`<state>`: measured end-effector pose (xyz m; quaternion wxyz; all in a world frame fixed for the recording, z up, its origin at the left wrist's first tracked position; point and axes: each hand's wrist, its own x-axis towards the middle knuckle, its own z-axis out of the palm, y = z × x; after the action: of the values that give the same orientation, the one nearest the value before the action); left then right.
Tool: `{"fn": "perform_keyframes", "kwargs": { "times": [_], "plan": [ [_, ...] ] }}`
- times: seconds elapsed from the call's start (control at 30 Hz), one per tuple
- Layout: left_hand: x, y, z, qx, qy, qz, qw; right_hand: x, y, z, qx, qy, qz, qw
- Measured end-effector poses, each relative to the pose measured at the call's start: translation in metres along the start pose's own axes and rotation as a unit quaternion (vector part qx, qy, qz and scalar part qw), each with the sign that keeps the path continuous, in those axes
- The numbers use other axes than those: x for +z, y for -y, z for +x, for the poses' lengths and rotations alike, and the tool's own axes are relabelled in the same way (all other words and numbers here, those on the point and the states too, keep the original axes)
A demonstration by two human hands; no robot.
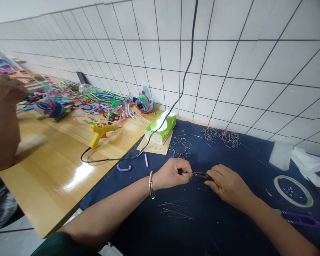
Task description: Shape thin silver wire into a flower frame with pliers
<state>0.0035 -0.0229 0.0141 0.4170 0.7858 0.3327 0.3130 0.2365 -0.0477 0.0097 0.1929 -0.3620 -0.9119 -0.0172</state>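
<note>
Wire [192, 173] is looking light and springy, best held beside the pliers [202, 175]; left hand [172, 173] is pinching it, right hand [227, 181] gripping them.

1. Dark metal pliers w/ yel. hdl. [202, 174]: 1 pr.
2. Flat, flower-shaped wire ring [187, 146]: 1 pc.
3. Bunched looped-wire tangles [210, 133]: 2 pcs.
4. Yel. plastic glue gun [97, 136]: 1
5. Green-wht. tissue pack [160, 131]: 1
6. Purple-hdl. scissors [301, 218]: 1 pr.
7. Thin straight wires [177, 213]: several, exact no. unclear
</note>
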Motion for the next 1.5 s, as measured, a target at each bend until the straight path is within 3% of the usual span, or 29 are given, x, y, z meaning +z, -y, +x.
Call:
{"fn": "perform_keyframes", "kwargs": {
  "times": [0.4,0.53,0.67,0.9,1.13,1.5],
  "plan": [
    [0.002,-0.002,-0.001,0.05,-0.053,0.129,0.989,0.0,0.006,0.0,-0.012,-0.039,-0.1,0.994],
    [0.001,-0.002,-0.001,0.027,-0.031,0.087,0.995,0.001,0.004,-0.001,-0.016,-0.042,-0.099,0.994],
    [-0.003,-0.003,0.001,-0.041,0.016,-0.027,0.999,0.001,0.001,-0.001,-0.023,-0.044,-0.098,0.994],
    [-0.009,-0.003,0.003,-0.11,0.108,-0.191,0.969,0.002,-0.001,-0.002,-0.039,-0.053,-0.084,0.994],
    [-0.006,-0.004,0.001,-0.109,0.083,-0.217,0.966,0.003,-0.001,-0.002,-0.03,-0.053,-0.071,0.996],
    [-0.003,-0.004,-0.001,-0.074,0.036,-0.137,0.987,0.003,-0.002,-0.002,-0.02,-0.038,-0.076,0.996]
  ]
}}
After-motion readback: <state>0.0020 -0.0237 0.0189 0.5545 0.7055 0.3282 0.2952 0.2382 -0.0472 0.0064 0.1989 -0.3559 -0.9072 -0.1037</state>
